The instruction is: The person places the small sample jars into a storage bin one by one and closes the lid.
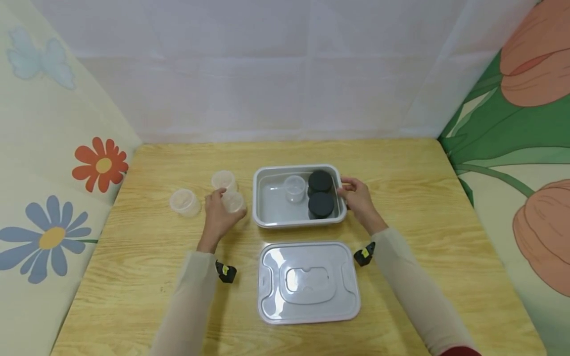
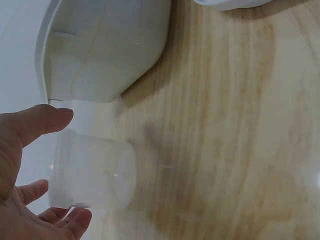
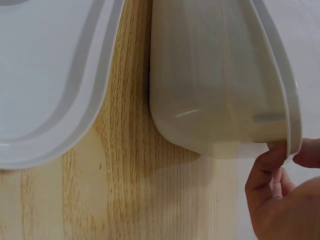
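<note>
The left hand (image 1: 219,215) has its fingers curved about a clear cup (image 1: 233,203) just left of the tray (image 1: 298,224), thumb beside the cup's rim; whether they grip it firmly, I cannot tell. The right hand (image 1: 358,201) pinches the tray's right-end rim between thumb and fingers.

The tray sits on a wood-grained, yellowish surface (image 1: 392,163). Well behind it hangs a creased white sheet (image 1: 222,74); far to its left stands a pale panel (image 1: 35,128) printed with flowers and a butterfly, far to its right a panel (image 1: 525,123) of large pinkish blooms and green leaves.

Four clear cups can be counted: three left of the tray, including the one at the left hand, and one inside its middle. Two black-topped jars (image 1: 320,204) stand one behind the other in its right end. One lid (image 1: 308,286) lies on the near side of the tray.

The cups are round and see-through, the one at the left hand ribbed near its rim. The tray is a smooth, pale, round-cornered rectangle; the glossy lid carries rounded raised outlines.
</note>
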### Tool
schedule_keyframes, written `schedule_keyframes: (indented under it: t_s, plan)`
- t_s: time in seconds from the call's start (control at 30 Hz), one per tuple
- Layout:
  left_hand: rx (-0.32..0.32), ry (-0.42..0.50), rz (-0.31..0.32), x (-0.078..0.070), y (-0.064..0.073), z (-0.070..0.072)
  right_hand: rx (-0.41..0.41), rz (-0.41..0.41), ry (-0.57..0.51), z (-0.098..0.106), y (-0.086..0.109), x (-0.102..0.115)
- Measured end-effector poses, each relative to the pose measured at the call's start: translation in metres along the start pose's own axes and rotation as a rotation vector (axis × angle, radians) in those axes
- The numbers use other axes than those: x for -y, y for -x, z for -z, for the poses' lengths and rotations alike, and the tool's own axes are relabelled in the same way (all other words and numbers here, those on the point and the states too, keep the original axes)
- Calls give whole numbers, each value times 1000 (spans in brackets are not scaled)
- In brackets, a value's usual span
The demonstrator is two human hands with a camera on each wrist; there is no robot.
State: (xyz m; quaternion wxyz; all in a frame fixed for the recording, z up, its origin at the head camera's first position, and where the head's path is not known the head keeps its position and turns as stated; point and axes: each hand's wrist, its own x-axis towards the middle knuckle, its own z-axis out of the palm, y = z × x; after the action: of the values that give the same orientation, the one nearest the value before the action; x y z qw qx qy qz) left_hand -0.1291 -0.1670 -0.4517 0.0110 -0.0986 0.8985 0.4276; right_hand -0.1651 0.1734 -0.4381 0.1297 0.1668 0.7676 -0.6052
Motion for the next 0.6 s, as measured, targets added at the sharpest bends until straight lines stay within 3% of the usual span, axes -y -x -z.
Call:
schedule_keyframes:
  t_s: [0.3, 0.6]
  plan:
    - [-87, 86, -16, 10, 2, -10, 1, 1, -10, 0, 2, 1]
    - [-114, 133, -11, 16, 3, -15, -5, 20, -28, 0, 5, 2]
